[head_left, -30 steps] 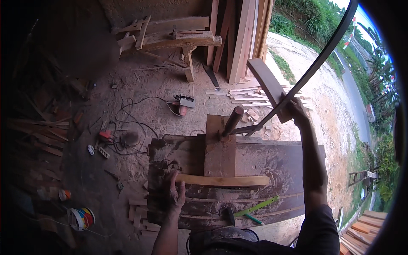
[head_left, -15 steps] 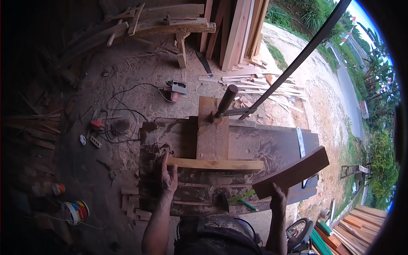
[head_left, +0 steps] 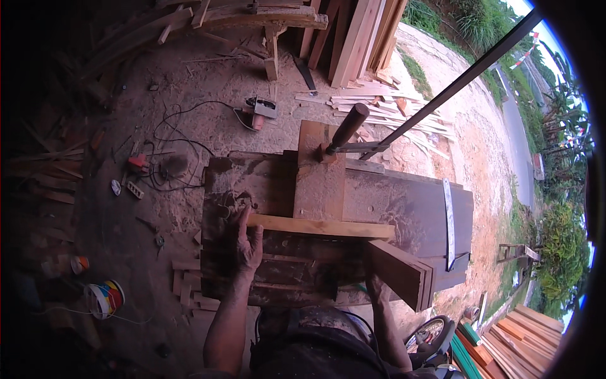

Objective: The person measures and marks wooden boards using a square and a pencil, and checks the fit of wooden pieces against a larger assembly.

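My left hand [head_left: 246, 237] presses flat on the left end of a pale wooden strip [head_left: 322, 226] that lies across the dark wooden workbench [head_left: 416, 205]. My right hand [head_left: 377, 288] grips a thick dark wooden block [head_left: 399, 271] from below, at the bench's near right corner; most of the hand is hidden by the block. Behind the strip a reddish board [head_left: 320, 177] lies on the bench, and on its far end stands a lever with a round wooden handle [head_left: 346, 129]. A metal ruler [head_left: 449, 221] rests at the bench's right end.
A long dark pole [head_left: 461, 79] slants up to the right. On the dirt floor lie a power tool [head_left: 260, 110] with cables, scattered offcuts [head_left: 379, 104], and a striped bucket [head_left: 104, 298]. Planks lean at the back [head_left: 360, 38]. Stacked boards [head_left: 524, 335] sit at lower right.
My right hand has swung the dark block down from high at the right to the bench's near right corner. My left hand has stayed on the pale strip.
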Action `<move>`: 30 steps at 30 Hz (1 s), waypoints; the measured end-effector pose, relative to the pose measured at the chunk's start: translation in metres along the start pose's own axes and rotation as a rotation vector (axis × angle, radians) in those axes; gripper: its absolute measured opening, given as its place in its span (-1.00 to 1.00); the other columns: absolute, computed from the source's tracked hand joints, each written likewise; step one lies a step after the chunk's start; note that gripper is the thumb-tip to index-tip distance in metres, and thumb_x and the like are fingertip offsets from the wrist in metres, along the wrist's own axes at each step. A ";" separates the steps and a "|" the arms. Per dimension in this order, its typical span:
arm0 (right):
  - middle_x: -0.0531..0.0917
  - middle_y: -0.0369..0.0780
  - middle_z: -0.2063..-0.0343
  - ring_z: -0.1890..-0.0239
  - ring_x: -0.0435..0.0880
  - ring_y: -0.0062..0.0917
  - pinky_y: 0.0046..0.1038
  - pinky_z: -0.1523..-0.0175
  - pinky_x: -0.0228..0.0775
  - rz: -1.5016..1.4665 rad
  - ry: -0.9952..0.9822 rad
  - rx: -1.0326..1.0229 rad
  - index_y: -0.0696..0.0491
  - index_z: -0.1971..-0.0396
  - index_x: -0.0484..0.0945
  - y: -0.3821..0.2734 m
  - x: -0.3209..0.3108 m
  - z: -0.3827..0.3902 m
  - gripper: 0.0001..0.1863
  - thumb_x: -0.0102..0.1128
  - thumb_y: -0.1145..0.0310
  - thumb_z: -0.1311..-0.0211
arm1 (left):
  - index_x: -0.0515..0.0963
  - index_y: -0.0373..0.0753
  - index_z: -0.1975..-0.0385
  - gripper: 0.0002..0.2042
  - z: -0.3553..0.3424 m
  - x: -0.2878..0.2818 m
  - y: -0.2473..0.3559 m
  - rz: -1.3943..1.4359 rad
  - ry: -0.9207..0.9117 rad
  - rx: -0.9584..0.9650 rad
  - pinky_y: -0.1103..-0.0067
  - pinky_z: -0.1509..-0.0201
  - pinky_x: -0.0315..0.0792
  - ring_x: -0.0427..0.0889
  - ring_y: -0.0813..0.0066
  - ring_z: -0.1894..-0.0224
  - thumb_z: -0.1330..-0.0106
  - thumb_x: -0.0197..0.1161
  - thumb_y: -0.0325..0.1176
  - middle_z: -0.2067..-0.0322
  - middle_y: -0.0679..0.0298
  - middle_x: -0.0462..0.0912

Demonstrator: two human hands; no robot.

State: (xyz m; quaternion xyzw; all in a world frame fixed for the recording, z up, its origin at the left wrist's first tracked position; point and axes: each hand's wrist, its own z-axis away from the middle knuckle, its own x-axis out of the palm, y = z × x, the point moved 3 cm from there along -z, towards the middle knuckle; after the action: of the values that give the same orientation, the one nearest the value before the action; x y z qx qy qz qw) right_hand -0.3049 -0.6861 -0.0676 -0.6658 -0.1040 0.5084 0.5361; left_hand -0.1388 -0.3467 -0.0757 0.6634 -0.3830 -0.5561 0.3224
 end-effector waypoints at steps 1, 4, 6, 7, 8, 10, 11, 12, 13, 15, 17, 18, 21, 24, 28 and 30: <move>0.71 -0.15 0.26 0.22 0.67 -0.44 -0.35 0.10 0.51 0.086 -0.036 0.010 0.12 0.19 0.64 0.004 0.001 0.001 -0.81 0.25 0.40 -0.22 | 0.26 -0.31 -0.36 -0.45 -0.001 0.001 0.001 -0.004 -0.002 0.007 0.30 -0.43 0.19 0.37 0.09 -0.34 -0.56 -0.01 -0.04 -0.24 -0.04 0.44; 0.71 -0.14 0.26 0.23 0.68 -0.40 -0.32 0.12 0.52 0.251 -0.091 0.007 0.11 0.19 0.64 0.013 0.004 0.004 -0.81 0.23 0.36 -0.24 | 0.26 -0.31 -0.36 -0.45 -0.003 0.002 0.003 0.006 -0.027 0.000 0.29 -0.43 0.19 0.36 0.09 -0.34 -0.55 0.00 -0.05 -0.24 -0.03 0.43; 0.70 -0.12 0.27 0.23 0.68 -0.37 -0.30 0.14 0.52 0.329 -0.155 -0.016 0.10 0.19 0.64 0.019 0.014 0.001 -0.80 0.21 0.34 -0.26 | 0.35 -0.32 -0.29 -0.49 -0.002 -0.003 0.006 0.016 0.048 0.008 0.27 -0.38 0.26 0.42 0.08 -0.28 -0.51 0.08 -0.08 -0.17 0.00 0.50; 0.70 -0.12 0.27 0.23 0.68 -0.36 -0.29 0.15 0.52 0.375 -0.172 -0.022 0.10 0.20 0.64 0.022 0.016 -0.001 -0.80 0.21 0.32 -0.26 | 0.40 -0.32 -0.26 -0.50 -0.003 -0.004 0.008 0.029 0.077 0.019 0.26 -0.36 0.30 0.45 0.08 -0.26 -0.49 0.12 -0.09 -0.14 0.01 0.53; 0.70 -0.11 0.27 0.24 0.68 -0.35 -0.28 0.16 0.52 0.431 -0.197 -0.033 0.09 0.20 0.64 0.025 0.018 -0.001 -0.79 0.20 0.31 -0.27 | 0.40 -0.32 -0.26 -0.51 -0.004 -0.006 0.010 0.002 0.080 0.035 0.26 -0.36 0.30 0.45 0.07 -0.26 -0.49 0.12 -0.09 -0.14 0.01 0.53; 0.70 -0.09 0.24 0.24 0.68 -0.33 -0.27 0.16 0.52 0.622 -0.262 -0.079 0.09 0.16 0.63 0.031 0.021 -0.001 -0.76 0.18 0.27 -0.30 | 0.40 -0.32 -0.25 -0.51 -0.007 -0.006 0.016 -0.042 0.071 0.072 0.26 -0.35 0.30 0.45 0.07 -0.26 -0.50 0.11 -0.10 -0.13 0.00 0.53; 0.70 -0.08 0.21 0.23 0.68 -0.32 -0.27 0.14 0.51 0.739 -0.302 -0.118 0.10 0.13 0.62 0.033 0.022 0.001 -0.73 0.18 0.25 -0.31 | 0.40 -0.32 -0.25 -0.51 -0.007 -0.006 0.016 -0.045 0.068 0.080 0.26 -0.35 0.30 0.45 0.07 -0.26 -0.50 0.11 -0.10 -0.14 0.00 0.52; 0.70 -0.08 0.20 0.23 0.68 -0.30 -0.26 0.14 0.51 0.960 -0.366 -0.226 0.11 0.13 0.62 0.030 0.026 -0.001 -0.73 0.18 0.25 -0.32 | 0.40 -0.32 -0.25 -0.51 -0.008 -0.007 0.016 -0.050 0.069 0.088 0.26 -0.35 0.30 0.45 0.06 -0.26 -0.50 0.11 -0.10 -0.14 0.00 0.52; 0.70 -0.08 0.20 0.23 0.68 -0.29 -0.26 0.15 0.51 0.988 -0.378 -0.261 0.11 0.13 0.62 0.030 0.028 0.000 -0.73 0.18 0.24 -0.32 | 0.40 -0.31 -0.26 -0.51 -0.009 -0.008 0.016 -0.056 0.071 0.097 0.26 -0.35 0.30 0.44 0.06 -0.25 -0.50 0.10 -0.10 -0.14 0.00 0.52; 0.70 -0.09 0.21 0.23 0.68 -0.30 -0.25 0.16 0.52 0.854 -0.347 -0.252 0.11 0.13 0.62 0.039 0.026 0.004 -0.72 0.17 0.23 -0.35 | 0.39 -0.31 -0.26 -0.51 -0.007 -0.006 0.014 -0.036 0.074 0.072 0.27 -0.35 0.30 0.44 0.06 -0.25 -0.50 0.10 -0.10 -0.15 0.00 0.50; 0.69 -0.11 0.22 0.23 0.68 -0.32 -0.23 0.15 0.52 0.609 -0.280 -0.192 0.11 0.12 0.62 0.060 0.021 0.010 -0.72 0.17 0.21 -0.37 | 0.39 -0.31 -0.26 -0.52 -0.005 -0.007 0.015 -0.025 0.069 0.058 0.27 -0.34 0.30 0.44 0.05 -0.25 -0.50 0.10 -0.10 -0.16 0.00 0.49; 0.69 -0.11 0.23 0.23 0.67 -0.33 -0.22 0.14 0.52 0.525 -0.251 -0.174 0.10 0.11 0.62 0.076 0.020 0.012 -0.72 0.17 0.21 -0.37 | 0.38 -0.30 -0.27 -0.52 -0.007 -0.008 0.017 -0.023 0.060 0.060 0.27 -0.34 0.30 0.44 0.05 -0.25 -0.50 0.10 -0.10 -0.17 0.00 0.49; 0.68 -0.13 0.25 0.23 0.66 -0.33 -0.20 0.12 0.51 0.431 -0.230 -0.139 0.10 0.12 0.62 0.087 0.019 0.013 -0.72 0.19 0.21 -0.36 | 0.38 -0.30 -0.27 -0.52 -0.006 -0.006 0.014 -0.001 0.050 0.039 0.27 -0.35 0.29 0.43 0.05 -0.26 -0.51 0.09 -0.11 -0.17 -0.01 0.48; 0.68 -0.13 0.26 0.24 0.66 -0.32 -0.19 0.13 0.51 0.444 -0.223 -0.158 0.10 0.14 0.62 0.079 0.022 0.009 -0.74 0.18 0.23 -0.34 | 0.38 -0.30 -0.27 -0.52 -0.004 -0.003 0.009 0.013 0.045 0.020 0.27 -0.36 0.28 0.42 0.05 -0.27 -0.51 0.09 -0.11 -0.18 -0.01 0.47; 0.67 -0.14 0.28 0.24 0.65 -0.30 -0.19 0.14 0.51 0.458 -0.212 -0.176 0.09 0.16 0.62 0.067 0.026 0.006 -0.76 0.17 0.27 -0.32 | 0.37 -0.29 -0.28 -0.53 -0.003 0.000 0.006 0.069 0.041 -0.019 0.26 -0.37 0.27 0.41 0.04 -0.27 -0.51 0.08 -0.12 -0.19 -0.01 0.46; 0.66 -0.14 0.28 0.24 0.65 -0.29 -0.19 0.15 0.51 0.461 -0.202 -0.184 0.09 0.17 0.62 0.063 0.026 0.006 -0.78 0.16 0.28 -0.31 | 0.37 -0.29 -0.28 -0.53 -0.006 -0.004 0.013 0.014 0.048 0.026 0.26 -0.37 0.27 0.41 0.04 -0.28 -0.51 0.08 -0.12 -0.19 -0.01 0.46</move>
State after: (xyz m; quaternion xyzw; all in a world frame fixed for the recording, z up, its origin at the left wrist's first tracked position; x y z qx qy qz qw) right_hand -0.3231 -0.6896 -0.1335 -0.6636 -0.0484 0.6695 0.3303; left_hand -0.1355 -0.3499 -0.0621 0.6779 -0.3872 -0.5327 0.3267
